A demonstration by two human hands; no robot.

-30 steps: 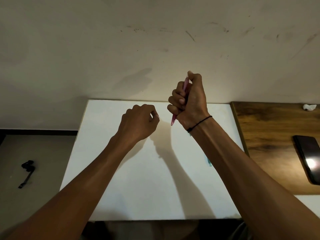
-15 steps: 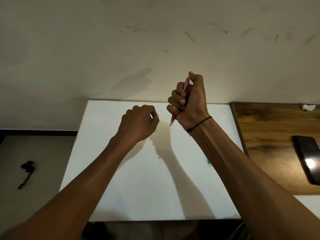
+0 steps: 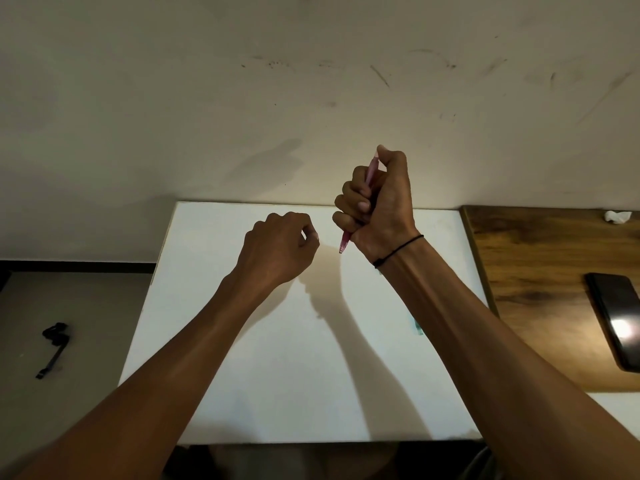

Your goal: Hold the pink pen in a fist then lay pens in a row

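Hardly anything has shifted since a second ago: both fists hold their spots over the white board [image 3: 311, 358]. Right hand [image 3: 382, 202] grips a pink pen [image 3: 370, 174] upright in a closed fist, thumb capping the top, tip poking out below. Left hand [image 3: 278, 247], at its eight o'clock, is curled, holding nothing visible. Phone [image 3: 620, 320] lies at three o'clock on the wooden tabletop [image 3: 540, 271].

Dim, warm light from behind and above: the arms throw long soft shadows across the white board [image 3: 277, 375] and up the wall [image 3: 311, 98]. Glare spot on the phone [image 3: 620, 323]. Edges bow; focus holds sharp.
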